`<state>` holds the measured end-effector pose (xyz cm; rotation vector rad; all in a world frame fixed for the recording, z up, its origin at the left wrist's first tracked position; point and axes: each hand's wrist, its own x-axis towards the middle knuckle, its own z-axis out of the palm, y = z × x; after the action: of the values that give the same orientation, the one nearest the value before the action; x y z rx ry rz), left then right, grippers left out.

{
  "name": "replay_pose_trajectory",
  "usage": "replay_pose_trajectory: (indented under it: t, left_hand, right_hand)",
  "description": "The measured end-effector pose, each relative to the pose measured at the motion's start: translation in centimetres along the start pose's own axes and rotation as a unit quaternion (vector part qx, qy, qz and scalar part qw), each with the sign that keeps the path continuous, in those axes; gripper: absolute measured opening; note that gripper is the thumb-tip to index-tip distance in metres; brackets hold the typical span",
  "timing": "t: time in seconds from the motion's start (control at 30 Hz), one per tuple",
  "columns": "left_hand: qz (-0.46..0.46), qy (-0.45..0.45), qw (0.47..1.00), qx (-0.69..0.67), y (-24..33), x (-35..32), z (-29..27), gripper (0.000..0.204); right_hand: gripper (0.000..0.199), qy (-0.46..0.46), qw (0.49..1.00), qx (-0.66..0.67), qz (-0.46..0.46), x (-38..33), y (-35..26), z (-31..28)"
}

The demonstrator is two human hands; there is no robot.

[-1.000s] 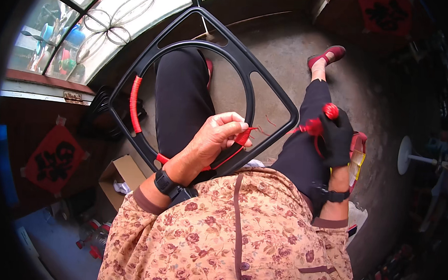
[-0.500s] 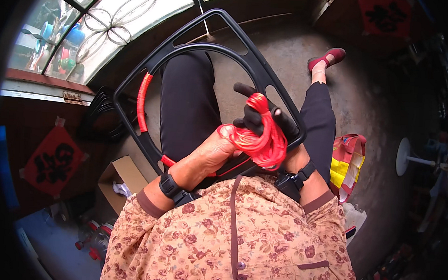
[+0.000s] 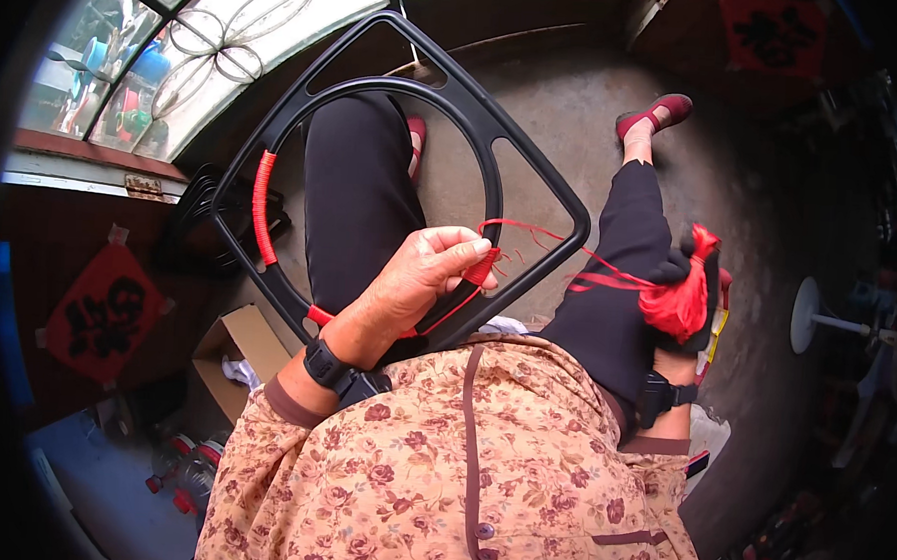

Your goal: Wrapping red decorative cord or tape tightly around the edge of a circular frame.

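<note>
A black square frame with a round ring inside (image 3: 417, 88) rests over my lap, tilted on one corner. Red cord is wound tightly round parts of the ring, with one long wrapped stretch (image 3: 261, 207) on its left side. My left hand (image 3: 421, 279), bare, pinches a short red winding (image 3: 483, 268) on the ring's right side. Out to the right, my right hand (image 3: 685, 270) in a dark glove with bare fingertips grips a bundle of red cord (image 3: 674, 305). Loose strands run from that bundle across the frame to the winding.
A cardboard box (image 3: 250, 346) stands at the left, near plastic bottles (image 3: 195, 469). More black frames (image 3: 206, 219) lean by the door. At the right are a red and yellow bag (image 3: 714, 337), partly hidden, and a white stand with a round disc (image 3: 805, 314).
My right hand has swung from the frame out to the right with the cord bundle, drawing strands out. My left hand now pinches the ring's winding. The frame has shifted slightly left.
</note>
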<state>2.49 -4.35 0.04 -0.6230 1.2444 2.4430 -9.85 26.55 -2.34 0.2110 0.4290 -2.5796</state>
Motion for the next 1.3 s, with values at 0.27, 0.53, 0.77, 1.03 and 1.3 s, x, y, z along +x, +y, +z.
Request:
replay_pose_trajectory:
  t: [0.27,0.53,0.77,1.03,1.3]
  left_hand:
    - [0.015,-0.003,0.999,-0.028,-0.4,1.1,0.5,0.013]
    - [0.005,-0.017,1.000,-0.004,-0.6,0.7,0.6,0.012]
    - [-0.023,-0.049,0.998,-0.017,-0.7,0.6,1.5,0.020]
    - [0.004,-0.084,0.994,0.077,-2.2,1.3,-1.0,0.023]
    - [0.011,-0.020,0.999,0.043,0.0,-0.2,0.9,0.020]
  right_hand:
    - [0.030,0.062,0.996,-0.046,-0.032,-3.5,-4.9,-3.1]
    - [0.023,0.050,0.676,-0.719,-0.154,4.8,5.1,0.9]
    - [0.047,-0.190,0.893,-0.406,0.044,6.8,14.4,4.1]
    - [0.066,-0.324,0.895,-0.166,0.257,7.4,13.7,4.8]
    - [0.024,-0.133,0.877,-0.461,0.012,3.8,9.8,2.5]
